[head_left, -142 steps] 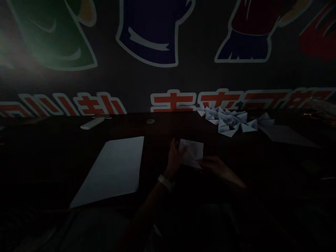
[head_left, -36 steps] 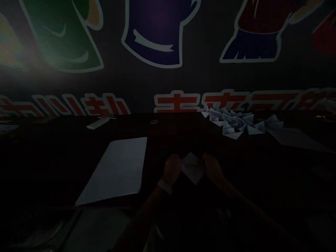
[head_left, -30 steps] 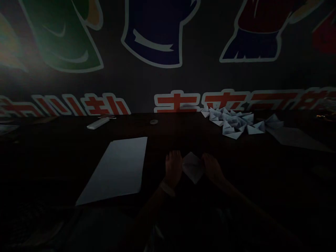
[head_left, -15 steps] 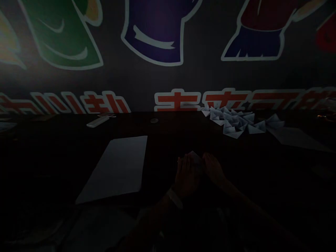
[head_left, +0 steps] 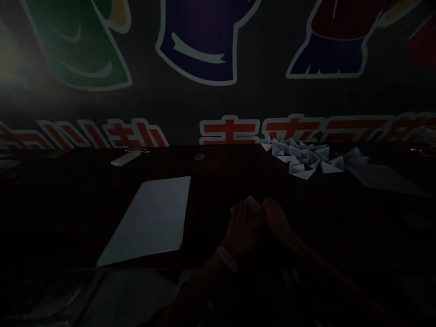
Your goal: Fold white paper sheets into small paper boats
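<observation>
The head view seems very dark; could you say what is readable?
Head view: badly underexposed; left hand and right hand barely show on the small folded white paper; the flat white paper sheet and pile of folded white paper shapes read clearest.

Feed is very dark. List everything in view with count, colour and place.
folded paper: one, white, table centre, under the hands
flat sheet: one, white, left of the hands
folded paper shapes: a pile, white, far right
loose sheet: one, grey, right of the pile
remote-like bar: one, white, far left
small disc: one, pale, far centre
table: one, dark
wall mural: one, multicoloured, behind table
wristband: one, pale, left wrist
left hand: one, over the folded paper
right hand: one, at its right edge
</observation>
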{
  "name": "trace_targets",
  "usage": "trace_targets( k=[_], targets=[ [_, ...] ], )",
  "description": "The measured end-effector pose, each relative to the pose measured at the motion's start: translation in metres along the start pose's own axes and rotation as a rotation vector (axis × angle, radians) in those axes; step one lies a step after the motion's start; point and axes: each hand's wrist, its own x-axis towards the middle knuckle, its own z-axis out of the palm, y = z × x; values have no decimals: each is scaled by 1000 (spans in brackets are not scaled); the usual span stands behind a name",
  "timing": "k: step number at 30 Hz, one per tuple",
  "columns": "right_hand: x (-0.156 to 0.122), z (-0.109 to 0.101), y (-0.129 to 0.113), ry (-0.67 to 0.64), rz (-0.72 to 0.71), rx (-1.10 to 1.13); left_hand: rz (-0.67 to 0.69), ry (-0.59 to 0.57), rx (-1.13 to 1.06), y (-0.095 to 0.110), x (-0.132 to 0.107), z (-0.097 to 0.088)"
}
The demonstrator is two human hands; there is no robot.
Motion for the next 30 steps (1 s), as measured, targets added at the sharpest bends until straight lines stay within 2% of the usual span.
trace_targets(
  k=[4,6,10,15,24,30],
  targets=[
    [-1,0,11,18,14,102,-17,-4,-29,0,0,-2],
    [-1,-1,21,22,66,141,-20,-24,-41,1,0,-4],
    [-1,-9,41,-102,161,210,-22,-42,-63,1,1,-8],
    [1,-16,47,-232,200,330,-40,-43,-74,2,1,-10],
    [-7,-13,46,-184,80,117,-34,-29,-65,2,0,-8],
    [-17,-29,21,-59,46,-56,-45,-46,-80,2,0,-8]
  ],
)
